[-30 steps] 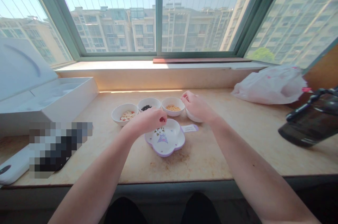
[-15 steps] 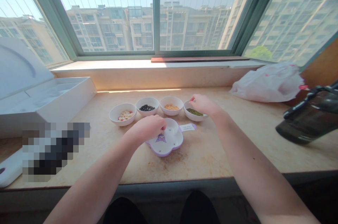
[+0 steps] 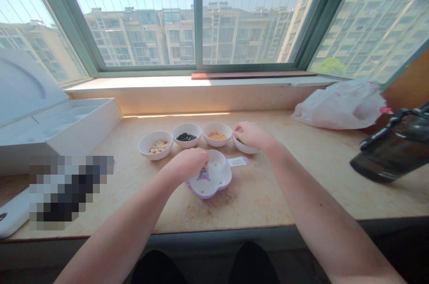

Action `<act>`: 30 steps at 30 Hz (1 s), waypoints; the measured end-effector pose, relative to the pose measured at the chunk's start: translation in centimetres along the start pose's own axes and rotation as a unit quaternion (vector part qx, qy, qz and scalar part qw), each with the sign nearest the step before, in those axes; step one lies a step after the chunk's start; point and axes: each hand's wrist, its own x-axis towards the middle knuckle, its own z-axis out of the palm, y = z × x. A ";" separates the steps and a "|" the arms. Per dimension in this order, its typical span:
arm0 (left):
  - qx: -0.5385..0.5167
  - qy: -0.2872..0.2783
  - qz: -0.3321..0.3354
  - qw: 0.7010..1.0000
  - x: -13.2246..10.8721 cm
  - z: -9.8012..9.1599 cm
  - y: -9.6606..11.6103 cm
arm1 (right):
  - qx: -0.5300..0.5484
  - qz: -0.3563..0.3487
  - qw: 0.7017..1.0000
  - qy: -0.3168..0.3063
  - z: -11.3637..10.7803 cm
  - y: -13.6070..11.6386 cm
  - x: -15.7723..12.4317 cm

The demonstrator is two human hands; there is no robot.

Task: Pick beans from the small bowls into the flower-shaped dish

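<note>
We're dipping right hand (image 3: 253,136) into green-bean bowl (image 3: 244,150), right of centre, fingers bunched, grip unclear; left hand (image 3: 186,163) curling closed over purple-rimmed plate (image 3: 211,188), lower centre; black-bean bowl (image 3: 187,137), orange-grain bowl (image 3: 217,137), red-and-white-bits bowl (image 3: 156,148) standing filled.

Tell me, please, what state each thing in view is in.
Left hand: curled above the plate.
Right hand: fingers dipping into the green-bean bowl.
Purple-rimmed plate: flat, partly under the left hand.
Black-bean bowl: holding beans.
Yellow-grain bowl: holding grains.
White box: open.
Plastic bag: crumpled.
</note>
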 end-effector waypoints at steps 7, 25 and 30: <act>-0.005 0.009 0.007 1.000 -0.2 -0.3 0.2 | 0.007 -0.013 1.000 0.014 -0.2 -0.2 -0.3; 0.013 0.057 -0.059 0.997 -1.0 -2.5 0.5 | 0.007 -0.053 0.997 0.055 -0.1 -2.1 -1.4; 0.064 0.045 -0.073 0.994 -0.4 -1.7 0.9 | 0.017 -0.078 0.996 0.048 -0.2 -3.0 -2.1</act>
